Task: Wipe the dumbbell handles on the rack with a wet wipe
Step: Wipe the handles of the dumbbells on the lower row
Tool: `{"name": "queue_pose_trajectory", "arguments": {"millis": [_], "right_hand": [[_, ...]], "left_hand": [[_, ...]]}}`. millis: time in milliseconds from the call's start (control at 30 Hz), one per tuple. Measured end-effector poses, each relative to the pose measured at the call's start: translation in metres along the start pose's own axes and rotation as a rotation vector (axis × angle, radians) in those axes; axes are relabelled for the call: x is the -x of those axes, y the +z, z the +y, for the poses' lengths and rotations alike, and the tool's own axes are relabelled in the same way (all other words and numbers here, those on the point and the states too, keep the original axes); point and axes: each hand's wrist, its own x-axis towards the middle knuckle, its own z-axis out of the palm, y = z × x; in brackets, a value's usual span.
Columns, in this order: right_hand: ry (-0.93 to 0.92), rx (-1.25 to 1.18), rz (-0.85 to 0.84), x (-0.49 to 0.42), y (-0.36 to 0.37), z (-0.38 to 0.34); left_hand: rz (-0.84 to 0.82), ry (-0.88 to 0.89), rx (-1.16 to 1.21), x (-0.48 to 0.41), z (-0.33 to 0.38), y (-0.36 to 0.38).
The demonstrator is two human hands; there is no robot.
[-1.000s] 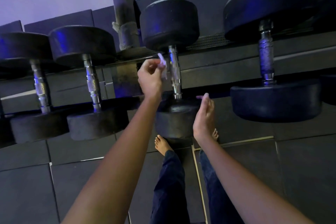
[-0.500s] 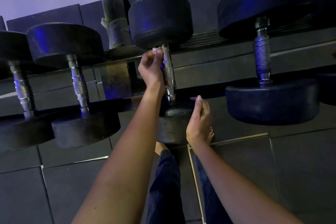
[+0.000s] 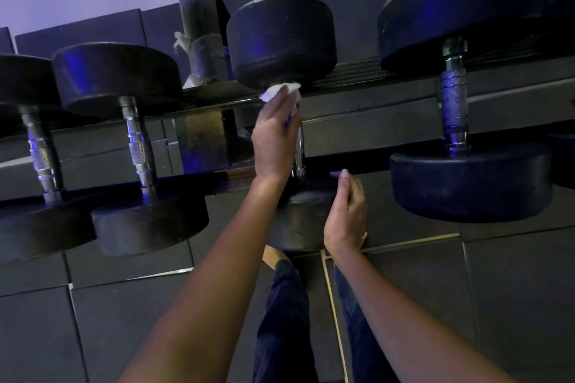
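1. While the rack (image 3: 373, 124) of dark metal rails is carrying the row, the dumbbells are lying across it on round, matte black rubber heads. The rightmost dumbbell (image 3: 466, 9) is looking the bulkiest, with a dull, pitted grip.
2. The middle dumbbell (image 3: 281, 40) is showing a slim chrome handle (image 3: 299, 149) with ringed grooves. The neighbouring dumbbell (image 3: 116, 74) to its left is showing a knurled grip.
3. The left hand (image 3: 277, 140) is covering the handle's upper half, its fingers grasping the wet wipe (image 3: 280, 92) against the metal. A second ago it was pinching the wipe just beside the handle.
4. The right hand (image 3: 345, 214) is still hovering just beside the lower head, fingers released, relaxed and holding nothing.
5. The wet wipe, white and crumpled, is now poking out above the fingertips, right under the upper head.
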Motion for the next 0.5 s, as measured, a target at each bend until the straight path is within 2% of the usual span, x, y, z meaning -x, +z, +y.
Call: {"name": "queue_pose_trajectory", "arguments": {"millis": [67, 133, 200, 267, 367, 500], "right_hand": [[0.002, -0.012, 0.007, 0.0, 0.001, -0.001], [-0.001, -0.017, 0.009, 0.0, 0.002, -0.001], [0.0, -0.013, 0.005, 0.0, 0.002, -0.001], [-0.001, 0.0, 0.006, 0.001, 0.002, -0.001], [-0.004, -0.004, 0.007, 0.002, 0.002, -0.003], [0.013, -0.001, -0.003, 0.002, 0.001, -0.003]], "left_hand": [[-0.076, 0.352, -0.265, -0.005, -0.009, 0.004], [-0.145, 0.554, -0.479, -0.011, -0.016, 0.013], [-0.194, 0.61, -0.649, -0.016, -0.017, 0.019], [-0.188, 0.605, -0.664, -0.018, -0.017, 0.022], [-0.052, 0.449, -0.409, -0.016, -0.009, 0.019], [0.157, -0.15, -0.018, -0.011, 0.011, 0.013]]}}
